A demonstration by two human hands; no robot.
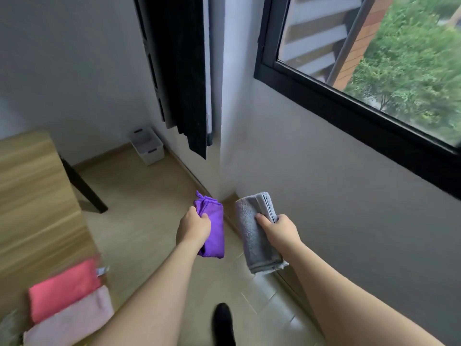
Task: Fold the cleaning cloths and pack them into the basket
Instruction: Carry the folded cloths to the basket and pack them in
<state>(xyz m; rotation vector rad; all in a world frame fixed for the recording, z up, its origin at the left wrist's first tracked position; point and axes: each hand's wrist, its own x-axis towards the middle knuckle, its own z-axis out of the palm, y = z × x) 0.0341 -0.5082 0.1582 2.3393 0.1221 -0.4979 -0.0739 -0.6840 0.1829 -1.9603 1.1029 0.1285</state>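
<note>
My left hand (193, 228) grips a folded purple cloth (212, 233), held in the air above the floor. My right hand (279, 229) grips a folded grey cloth (252, 236) beside it, thumb on top. A white basket (147, 146) stands on the floor by the wall, far ahead of both hands. A folded red cloth (64, 289) and a folded pale pink cloth (72, 318) lie side by side on the wooden table (32, 191) at the lower left.
A dark curtain (184, 71) hangs beside the corner of the wall above the basket. A black-framed window (361, 78) fills the right wall. A black table leg (82, 188) slants down to the floor. My dark shoe (223, 323) shows at the bottom.
</note>
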